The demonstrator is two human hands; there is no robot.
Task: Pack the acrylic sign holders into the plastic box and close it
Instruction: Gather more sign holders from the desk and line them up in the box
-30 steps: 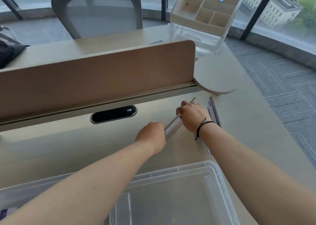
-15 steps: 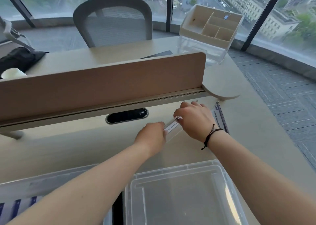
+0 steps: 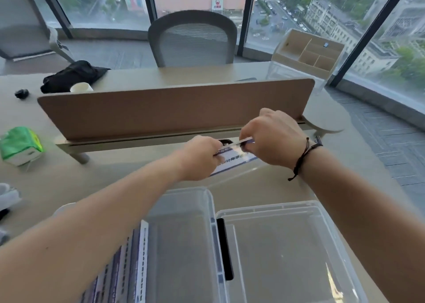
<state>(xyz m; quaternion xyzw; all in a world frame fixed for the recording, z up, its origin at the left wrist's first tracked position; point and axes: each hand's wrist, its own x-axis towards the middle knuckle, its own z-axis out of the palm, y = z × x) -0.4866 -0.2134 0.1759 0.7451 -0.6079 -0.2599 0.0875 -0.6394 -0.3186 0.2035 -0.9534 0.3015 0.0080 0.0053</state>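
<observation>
A clear acrylic sign holder [image 3: 232,159] with a blue-and-white printed sheet hangs above the desk, held at both ends. My left hand [image 3: 200,157] grips its left end and my right hand [image 3: 273,139], with a black cord on the wrist, grips its right end. Below them stands the open clear plastic box [image 3: 188,245]. Several sign holders [image 3: 128,272] stand on edge in its left part, partly hidden by my left forearm. The box's clear lid [image 3: 287,256] lies upturned to the right of the box.
A tan divider panel [image 3: 172,107] runs across the desk just behind my hands. A green-and-white packet [image 3: 19,145] lies at the far left. A beige organiser tray [image 3: 308,52] sits on a clear box at the back right. A grey chair [image 3: 193,40] stands behind the far desk.
Both hands have lifted the sign holder off the desk and carried it left, towards the box. The view has swung up and left, showing the filled part of the box.
</observation>
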